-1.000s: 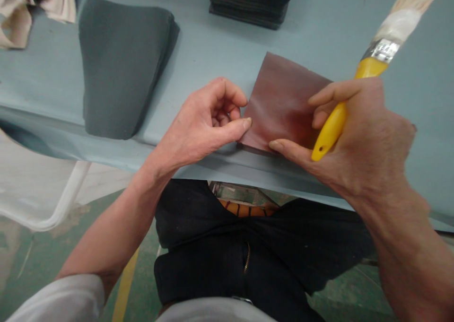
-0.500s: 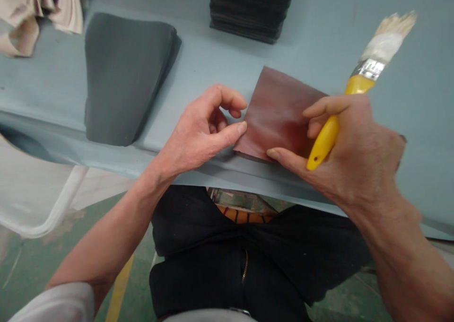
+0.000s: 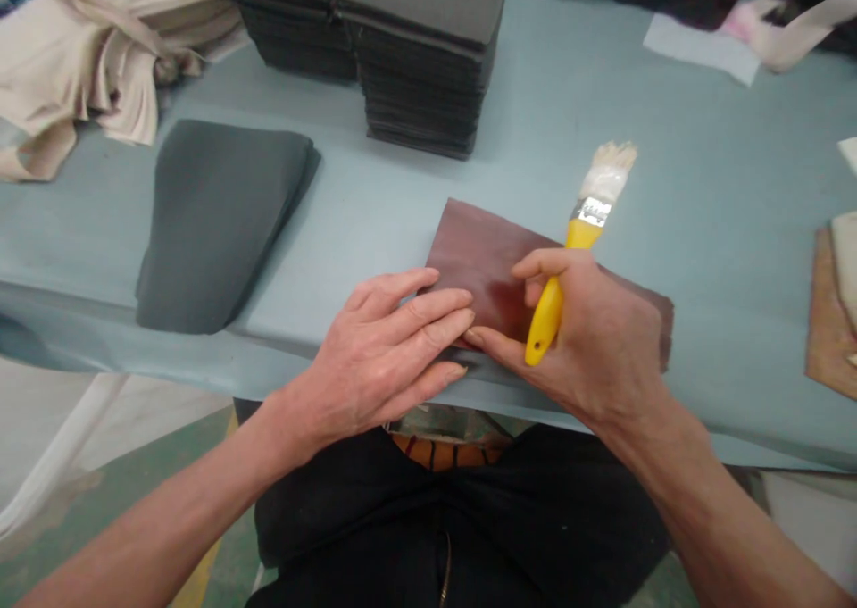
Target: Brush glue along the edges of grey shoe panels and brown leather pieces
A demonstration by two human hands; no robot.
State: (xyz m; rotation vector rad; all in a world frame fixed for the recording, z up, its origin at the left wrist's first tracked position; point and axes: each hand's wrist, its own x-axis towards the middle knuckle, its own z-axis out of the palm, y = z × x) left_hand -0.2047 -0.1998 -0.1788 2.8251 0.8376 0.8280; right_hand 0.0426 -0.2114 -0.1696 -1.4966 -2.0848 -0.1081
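Observation:
A reddish-brown, glossy sheet that looks like leather (image 3: 478, 242) lies at the table's near edge. My left hand (image 3: 395, 345) rests flat on its left corner, fingers stretched out and palm down. A paintbrush (image 3: 547, 318) with a yellow handle is held in my right hand (image 3: 603, 331), between thumb and palm. Its bristles are coated white near the ferrule and point away from me. The thumb of that hand touches the sheet's near edge, close to my left fingertips. Part of the sheet is hidden under my right hand.
Dark grey cut pieces (image 3: 220, 224) lie piled on the left of the blue-grey table (image 3: 723, 188). Tall stacks of dark sheets (image 3: 428, 72) stand at the back. Beige fabric strips (image 3: 100, 54) lie at the far left, and a brown piece (image 3: 827, 322) at the right edge.
My left hand has gone from a curled pose beside the sheet to lying flat on its corner. The view has shifted, showing more of the table's far side. The right hand still holds the paintbrush.

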